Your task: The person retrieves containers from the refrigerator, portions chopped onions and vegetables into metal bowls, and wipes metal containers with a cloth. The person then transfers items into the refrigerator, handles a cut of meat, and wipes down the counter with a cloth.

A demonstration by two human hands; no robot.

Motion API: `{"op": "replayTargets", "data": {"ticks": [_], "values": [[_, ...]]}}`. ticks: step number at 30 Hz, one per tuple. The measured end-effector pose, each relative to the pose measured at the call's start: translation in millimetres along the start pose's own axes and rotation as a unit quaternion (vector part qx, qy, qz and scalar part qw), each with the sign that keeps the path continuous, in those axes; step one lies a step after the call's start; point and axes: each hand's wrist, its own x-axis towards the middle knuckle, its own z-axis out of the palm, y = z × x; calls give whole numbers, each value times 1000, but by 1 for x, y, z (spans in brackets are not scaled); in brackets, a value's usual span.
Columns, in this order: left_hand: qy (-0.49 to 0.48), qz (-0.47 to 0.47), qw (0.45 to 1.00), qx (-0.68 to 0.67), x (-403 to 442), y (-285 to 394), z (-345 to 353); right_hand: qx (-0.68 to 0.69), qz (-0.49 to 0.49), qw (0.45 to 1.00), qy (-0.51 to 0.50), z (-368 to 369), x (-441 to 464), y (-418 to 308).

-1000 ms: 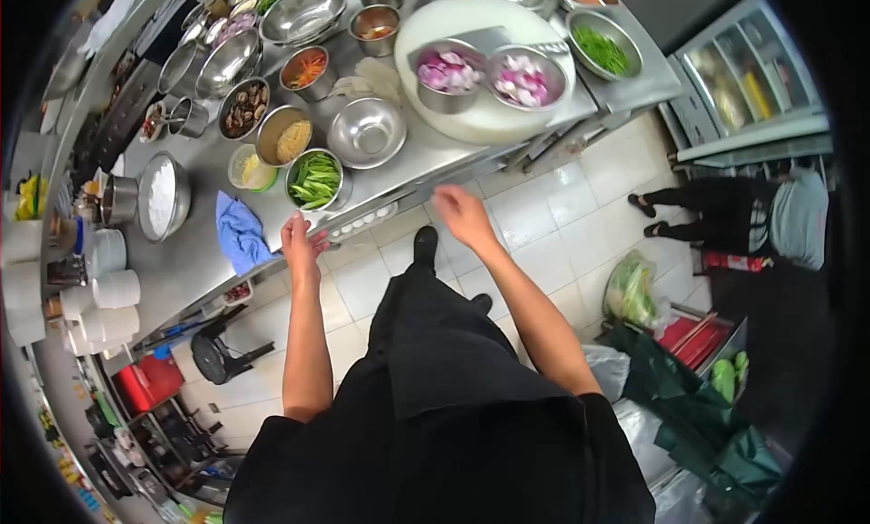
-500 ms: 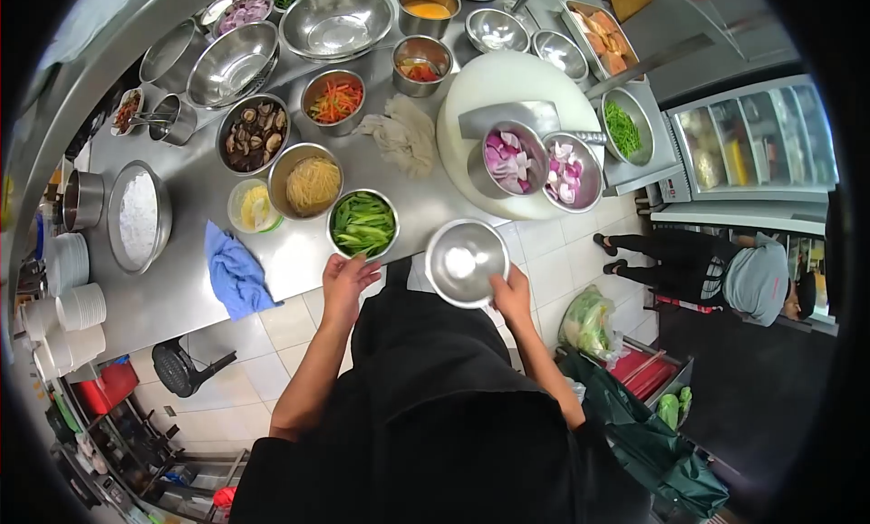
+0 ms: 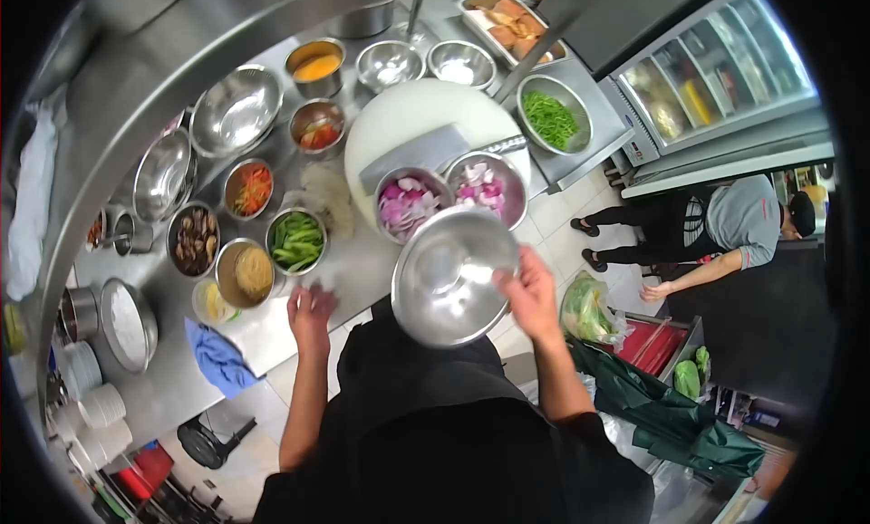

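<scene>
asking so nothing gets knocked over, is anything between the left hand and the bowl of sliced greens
Nothing visible: only steel counter shows between the left hand and the bowl of greens. The blue cloth lies off to the left, the steel bowl in the right hand off to the right, both clear of that line.

Room beside greens (image 3: 297,241) — held bowl (image 3: 446,284) partly blocks onions (image 3: 410,207).

Metal bowl (image 3: 439,293) — in right hand (image 3: 533,296)
</scene>
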Motion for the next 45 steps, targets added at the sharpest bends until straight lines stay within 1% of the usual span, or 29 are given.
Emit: {"op": "replayTargets", "data": {"ticks": [1,3,5,6,7,9,10,12,13,14,15,17,18,20,21,23,24,25,26,27,29,31,33,35,37,39,40,42,45], "values": [[29,-22,999,27,-6,-3,-1,7,-46,998,38,-9,16,-14],[58,-48,993,88,-17,-7,-1,-48,-78,992,84,-20,57,-53],[54,-50,990,123,-25,-11,12,-33,-107,989,93,-25,123,-56],[57,-56,985,155,-34,-13,17,-89,-104,986,98,-27,167,-49],[72,-48,985,149,-40,-15,26,-146,-101,979,97,-26,215,-41],[5,-27,979,202,-49,-15,47,-182,-69,979,63,-7,299,-37],[26,-19,980,194,-54,-15,55,-191,-78,976,66,3,334,-29],[-34,81,947,308,-65,-15,67,-175,-67,980,62,21,387,-14],[-16,82,950,300,-73,-17,65,-150,-46,986,54,26,398,-12],[-7,114,942,314,-81,-18,61,-234,0,972,22,26,409,-11],[0,145,933,330,-88,-18,54,-357,15,934,1,33,395,-27],[76,117,949,281,-102,-19,36,-518,-30,855,27,59,387,-28],[95,126,946,283,-102,-21,21,-523,-29,852,16,73,381,-18],[131,141,929,316,-97,-15,6,-585,-259,766,-61,110,367,-7],[126,174,916,338,-92,-2,11,-603,-231,745,-167,132,365,-10],[110,243,865,425,-74,36,26,-609,-260,700,-267,166,357,-3],[99,304,825,466,-62,57,33,-611,-261,699,-264,181,351,1],[88,362,781,500,-50,75,40,-634,-284,667,-269,193,344,6],[77,376,772,506,-38,94,48,-657,-304,632,-276,206,335,10],[65,390,762,513,-25,110,51,-663,-302,626,-278,220,325,11],[30,484,687,541,11,136,51,-701,-252,561,-361,249,300,3],[19,479,682,553,37,159,55,-699,-214,586,-349,266,269,-7],[0,478,671,566,69,178,60,-732,-185,566,-331,275,257,-6],[-65,468,666,577,104,186,63,-701,-81,623,-337,273,224,-11],[-80,457,665,586,126,191,72,-692,-64,653,-300,257,197,32],[-63,484,636,598,147,191,71,-608,-57,769,-188,240,187,108],[-55,484,631,604,155,190,69,-606,-54,772,-184,236,180,110],[-72,465,624,624,163,188,63,-503,-67,841,-190,226,170,106],[-89,429,641,630,161,177,58,-522,-30,837,-163,220,159,88]]}}
